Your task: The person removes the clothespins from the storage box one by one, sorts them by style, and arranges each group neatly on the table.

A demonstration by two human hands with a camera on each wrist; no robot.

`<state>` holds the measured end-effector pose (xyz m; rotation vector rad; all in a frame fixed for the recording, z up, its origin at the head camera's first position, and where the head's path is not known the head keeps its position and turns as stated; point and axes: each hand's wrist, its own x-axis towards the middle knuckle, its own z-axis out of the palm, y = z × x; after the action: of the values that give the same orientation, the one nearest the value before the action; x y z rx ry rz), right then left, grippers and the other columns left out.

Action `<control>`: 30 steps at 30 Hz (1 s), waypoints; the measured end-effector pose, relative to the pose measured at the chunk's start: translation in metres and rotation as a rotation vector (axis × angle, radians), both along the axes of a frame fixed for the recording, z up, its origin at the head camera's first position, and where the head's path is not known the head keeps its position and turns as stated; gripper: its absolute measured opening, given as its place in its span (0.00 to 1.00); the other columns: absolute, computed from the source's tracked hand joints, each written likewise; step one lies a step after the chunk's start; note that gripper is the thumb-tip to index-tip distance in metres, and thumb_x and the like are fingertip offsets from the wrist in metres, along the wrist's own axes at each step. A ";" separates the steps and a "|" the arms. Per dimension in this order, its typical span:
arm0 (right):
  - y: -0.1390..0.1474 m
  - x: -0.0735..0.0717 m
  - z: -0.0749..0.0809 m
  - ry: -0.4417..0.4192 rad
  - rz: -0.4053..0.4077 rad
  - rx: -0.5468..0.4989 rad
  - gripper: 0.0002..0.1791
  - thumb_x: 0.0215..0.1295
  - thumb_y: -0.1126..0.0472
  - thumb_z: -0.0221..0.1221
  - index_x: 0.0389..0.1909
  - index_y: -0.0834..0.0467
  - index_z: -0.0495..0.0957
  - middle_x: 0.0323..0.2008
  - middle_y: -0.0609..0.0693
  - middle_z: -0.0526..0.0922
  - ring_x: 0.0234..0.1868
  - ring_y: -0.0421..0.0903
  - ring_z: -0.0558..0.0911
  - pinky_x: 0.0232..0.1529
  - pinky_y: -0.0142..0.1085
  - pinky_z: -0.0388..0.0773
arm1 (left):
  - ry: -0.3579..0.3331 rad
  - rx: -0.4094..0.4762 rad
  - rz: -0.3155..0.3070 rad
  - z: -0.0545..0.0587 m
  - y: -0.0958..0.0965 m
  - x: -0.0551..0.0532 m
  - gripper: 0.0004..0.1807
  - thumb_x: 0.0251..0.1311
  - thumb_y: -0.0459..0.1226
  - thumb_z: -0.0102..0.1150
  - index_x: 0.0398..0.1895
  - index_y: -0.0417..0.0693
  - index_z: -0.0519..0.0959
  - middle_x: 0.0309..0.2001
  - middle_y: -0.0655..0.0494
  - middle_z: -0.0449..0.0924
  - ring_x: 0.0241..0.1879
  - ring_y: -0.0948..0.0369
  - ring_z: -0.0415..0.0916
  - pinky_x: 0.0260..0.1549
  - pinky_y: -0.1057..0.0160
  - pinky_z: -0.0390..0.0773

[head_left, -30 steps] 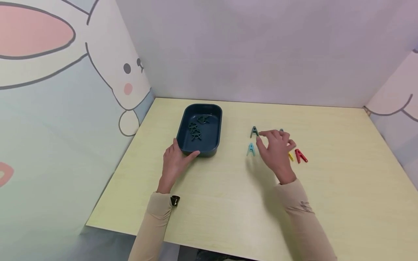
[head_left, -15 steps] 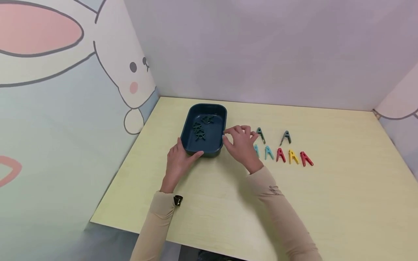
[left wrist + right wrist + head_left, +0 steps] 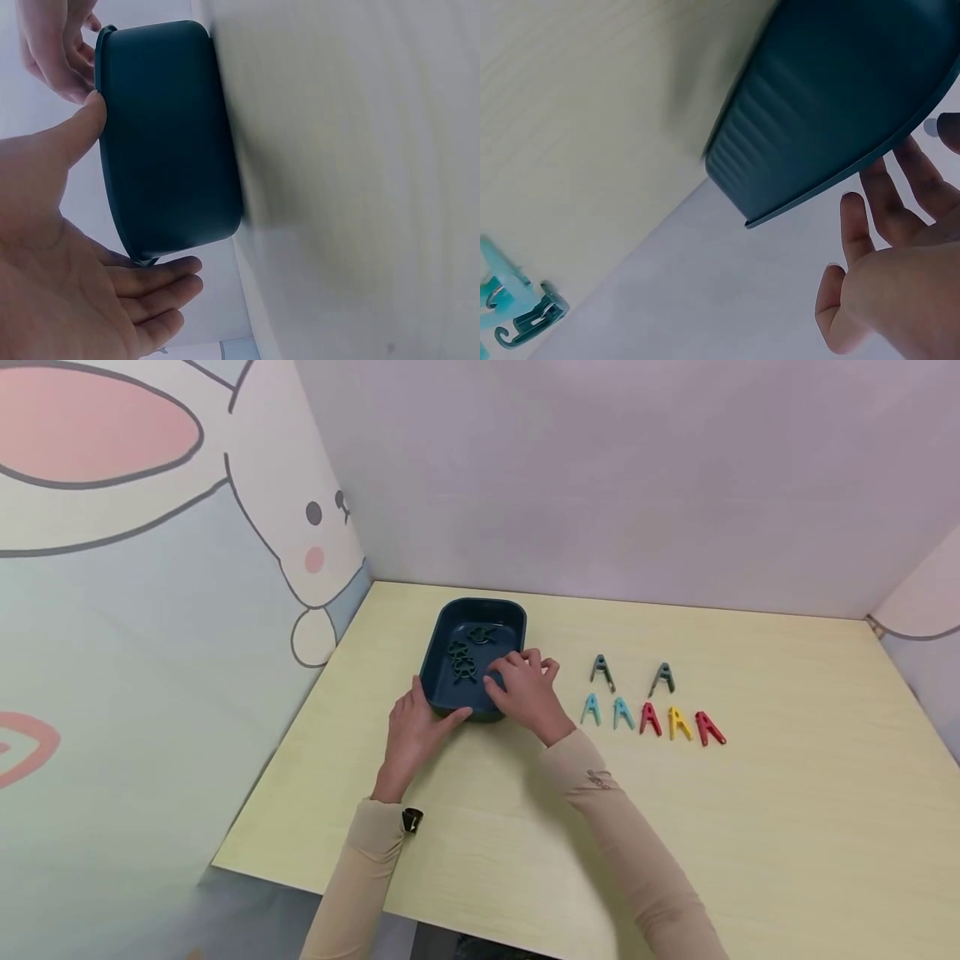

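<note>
A dark blue-green tub (image 3: 517, 620) holds several small dark green openwork pieces (image 3: 464, 668) whose kind cannot be told. My left hand (image 3: 415, 732) touches its near left corner: the thumb rests on the rim and the fingers lie along the outside wall, as the left wrist view shows. Over the tub's right wall reaches my right hand (image 3: 525, 689), thumb and index fingertip slightly apart above the inside, nothing seen between them. In the right wrist view its fingers (image 3: 855, 232) are loosely bent and some tips are hidden by the rim.
Right of the tub, dark green clothespins (image 3: 602, 673) lie behind a row of light blue (image 3: 623, 713), red (image 3: 650, 719) and yellow (image 3: 680, 723) ones. The wooden table (image 3: 480, 827) meets a pale back wall and a printed left wall.
My right hand has moved left from the clothespins to over the tub, uncovering the row. The left hand stays on the tub's corner. The head view has shifted slightly.
</note>
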<state>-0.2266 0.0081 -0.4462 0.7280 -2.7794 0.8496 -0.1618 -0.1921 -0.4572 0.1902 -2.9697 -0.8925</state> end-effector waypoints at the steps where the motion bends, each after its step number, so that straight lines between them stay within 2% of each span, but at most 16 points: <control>1: -0.002 -0.001 0.001 -0.007 0.002 0.017 0.17 0.78 0.52 0.57 0.53 0.58 0.85 0.54 0.57 0.82 0.61 0.61 0.66 0.60 0.66 0.53 | -0.001 -0.004 0.000 0.000 0.000 0.000 0.64 0.62 0.63 0.66 0.80 0.28 0.43 0.76 0.27 0.55 0.74 0.35 0.54 0.73 0.40 0.53; 9: -0.019 -0.010 0.007 -0.063 0.011 0.180 0.17 0.78 0.51 0.56 0.52 0.56 0.87 0.53 0.54 0.82 0.58 0.57 0.67 0.61 0.63 0.54 | -0.001 -0.013 0.003 0.000 0.000 0.000 0.64 0.62 0.63 0.66 0.80 0.27 0.44 0.76 0.27 0.56 0.74 0.35 0.55 0.73 0.40 0.53; 19: -0.038 -0.018 0.003 -0.096 0.018 0.336 0.18 0.80 0.51 0.53 0.53 0.55 0.87 0.51 0.54 0.83 0.51 0.56 0.67 0.54 0.57 0.58 | 0.009 -0.014 -0.005 0.001 0.001 0.000 0.64 0.62 0.63 0.66 0.80 0.27 0.44 0.75 0.26 0.57 0.73 0.35 0.56 0.73 0.41 0.54; 25: -0.045 -0.020 0.003 -0.151 0.014 0.440 0.18 0.81 0.49 0.53 0.53 0.53 0.86 0.53 0.52 0.83 0.53 0.55 0.67 0.57 0.57 0.57 | 0.040 -0.015 -0.021 0.001 0.001 0.001 0.62 0.63 0.60 0.67 0.79 0.26 0.45 0.74 0.25 0.58 0.73 0.34 0.57 0.72 0.41 0.56; 30: -0.048 -0.021 0.004 -0.186 0.031 0.489 0.18 0.81 0.48 0.53 0.55 0.52 0.86 0.57 0.51 0.82 0.54 0.55 0.68 0.61 0.57 0.56 | 0.041 -0.024 -0.017 0.001 0.000 0.001 0.62 0.63 0.60 0.67 0.79 0.26 0.45 0.74 0.25 0.58 0.73 0.35 0.58 0.72 0.41 0.57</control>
<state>-0.2475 -0.0395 -0.4425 0.7932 -3.1915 0.2421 -0.1609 -0.1921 -0.4564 0.1443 -2.9470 -0.8516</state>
